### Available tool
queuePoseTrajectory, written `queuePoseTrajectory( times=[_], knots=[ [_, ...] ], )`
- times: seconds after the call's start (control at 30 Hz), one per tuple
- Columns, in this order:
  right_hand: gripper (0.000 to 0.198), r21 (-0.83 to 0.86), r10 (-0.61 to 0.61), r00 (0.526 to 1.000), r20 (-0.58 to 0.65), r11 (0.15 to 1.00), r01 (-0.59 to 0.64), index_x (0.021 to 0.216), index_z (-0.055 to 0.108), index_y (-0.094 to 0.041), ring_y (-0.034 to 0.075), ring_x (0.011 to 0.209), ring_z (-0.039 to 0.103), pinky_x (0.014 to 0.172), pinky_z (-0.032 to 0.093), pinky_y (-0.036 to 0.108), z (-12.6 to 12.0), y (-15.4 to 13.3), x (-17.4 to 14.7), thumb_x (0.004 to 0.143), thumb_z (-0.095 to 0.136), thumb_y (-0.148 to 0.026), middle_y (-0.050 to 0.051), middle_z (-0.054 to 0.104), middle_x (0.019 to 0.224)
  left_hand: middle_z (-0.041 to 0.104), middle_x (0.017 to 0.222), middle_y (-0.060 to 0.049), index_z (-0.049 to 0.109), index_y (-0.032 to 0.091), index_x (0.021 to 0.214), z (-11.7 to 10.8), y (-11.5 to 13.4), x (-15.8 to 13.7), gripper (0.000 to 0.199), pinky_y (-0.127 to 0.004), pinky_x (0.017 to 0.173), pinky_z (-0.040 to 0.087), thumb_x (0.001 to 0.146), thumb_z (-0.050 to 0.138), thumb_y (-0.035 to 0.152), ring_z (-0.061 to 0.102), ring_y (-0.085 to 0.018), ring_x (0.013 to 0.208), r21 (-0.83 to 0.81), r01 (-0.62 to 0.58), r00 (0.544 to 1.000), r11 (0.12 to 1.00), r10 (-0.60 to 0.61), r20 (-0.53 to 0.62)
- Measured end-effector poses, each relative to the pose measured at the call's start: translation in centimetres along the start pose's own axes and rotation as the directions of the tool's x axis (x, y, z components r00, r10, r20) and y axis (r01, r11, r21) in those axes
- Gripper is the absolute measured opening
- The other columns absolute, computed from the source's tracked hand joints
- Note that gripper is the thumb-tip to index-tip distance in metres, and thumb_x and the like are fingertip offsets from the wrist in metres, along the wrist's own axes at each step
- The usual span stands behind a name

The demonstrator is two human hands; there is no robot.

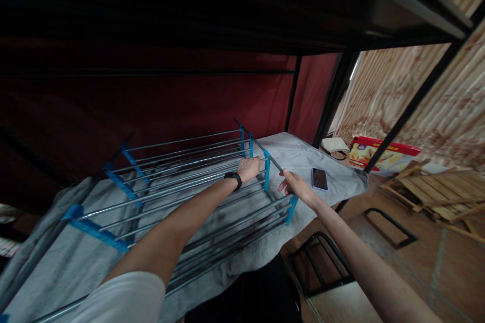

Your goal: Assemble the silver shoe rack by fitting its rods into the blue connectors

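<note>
A shoe rack (178, 181) of thin metal tubes with blue plastic connectors lies on its side on a grey blanket. My left hand (249, 168), wearing a black wristband, is closed at the rack's right end, beside a blue connector (267, 169); what its curled fingers grip is partly hidden. With thumb and fingers my right hand (297, 185) pinches the near end of a dark pole (273, 161). That pole runs away from me along the blue connectors. More dark pole shows at the rack's left end.
A phone (320, 179) rests on the blanket (303, 149) right of my right hand. The dark upper bunk frame (364, 35) hangs overhead. On the floor to the right are a black-framed chair (322, 262), a red-and-yellow box (382, 155) and a folded wooden piece (435, 186).
</note>
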State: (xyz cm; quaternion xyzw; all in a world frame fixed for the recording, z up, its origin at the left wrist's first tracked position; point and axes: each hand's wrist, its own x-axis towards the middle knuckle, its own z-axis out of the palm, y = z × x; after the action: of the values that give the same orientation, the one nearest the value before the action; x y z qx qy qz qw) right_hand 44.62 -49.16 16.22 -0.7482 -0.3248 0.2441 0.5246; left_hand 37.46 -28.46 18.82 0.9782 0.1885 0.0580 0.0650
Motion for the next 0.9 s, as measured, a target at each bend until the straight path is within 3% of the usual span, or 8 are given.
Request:
queuePoseTrajectory(
  times=[0.27, 0.57, 0.73, 0.9],
  knots=[
    [0.048, 0.053, 0.027, 1.0, -0.004, 0.998, -0.027, 0.115, 0.059, -0.013, 0.015, 0.049, 0.052, 0.051, 0.038, 0.028, 0.0, 0.7, 0.5, 0.093, 0.046, -0.053, 0.005, 0.071, 0.072, 0.073, 0.117, -0.019, 0.063, 0.012, 0.125, -0.3, -1.0, -2.4, 0.044, -0.038, 0.094, 0.051, 0.108, 0.029, 0.035, 0.07, -0.029, 0.114, 0.018, -0.042, 0.998, 0.999, 0.043, -0.04],
    [0.063, -0.122, 0.031, 1.0, 0.0, 0.992, -0.031, 0.12, 0.06, -0.012, 0.016, 0.05, 0.052, 0.048, 0.037, 0.03, -1.0, 2.3, 1.3, 0.081, 0.048, -0.061, 0.003, 0.067, 0.068, 0.075, 0.114, -0.017, 0.066, 0.015, 0.125, -0.7, -1.3, -2.3, 0.041, -0.036, 0.089, 0.053, 0.106, 0.036, 0.035, 0.071, -0.028, 0.113, -0.003, -0.026, 1.0, 1.0, 0.026, 0.006],
    [0.062, -0.148, 0.009, 0.999, -0.033, 0.989, -0.014, 0.113, 0.065, -0.014, 0.017, 0.051, 0.053, 0.05, 0.039, 0.03, -1.1, 1.3, 0.7, 0.076, 0.053, -0.062, 0.003, 0.066, 0.065, 0.073, 0.12, -0.016, 0.065, 0.014, 0.126, -0.5, -1.3, -2.3, 0.044, -0.037, 0.089, 0.053, 0.107, 0.033, 0.036, 0.07, -0.028, 0.114, -0.023, -0.043, 0.999, 0.999, 0.043, 0.01],
    [0.055, -0.109, 0.037, 0.998, -0.06, 0.993, -0.044, 0.106, 0.07, -0.015, 0.016, 0.05, 0.051, 0.048, 0.038, 0.029, -1.0, -0.2, -0.1, 0.073, 0.059, -0.058, 0.005, 0.068, 0.068, 0.066, 0.133, -0.016, 0.064, 0.015, 0.126, -1.5, -2.0, -3.4, 0.043, -0.042, 0.103, 0.047, 0.104, 0.041, 0.043, 0.062, -0.028, 0.125, -0.007, -0.116, 0.993, 0.993, 0.116, -0.012]
  ],
)
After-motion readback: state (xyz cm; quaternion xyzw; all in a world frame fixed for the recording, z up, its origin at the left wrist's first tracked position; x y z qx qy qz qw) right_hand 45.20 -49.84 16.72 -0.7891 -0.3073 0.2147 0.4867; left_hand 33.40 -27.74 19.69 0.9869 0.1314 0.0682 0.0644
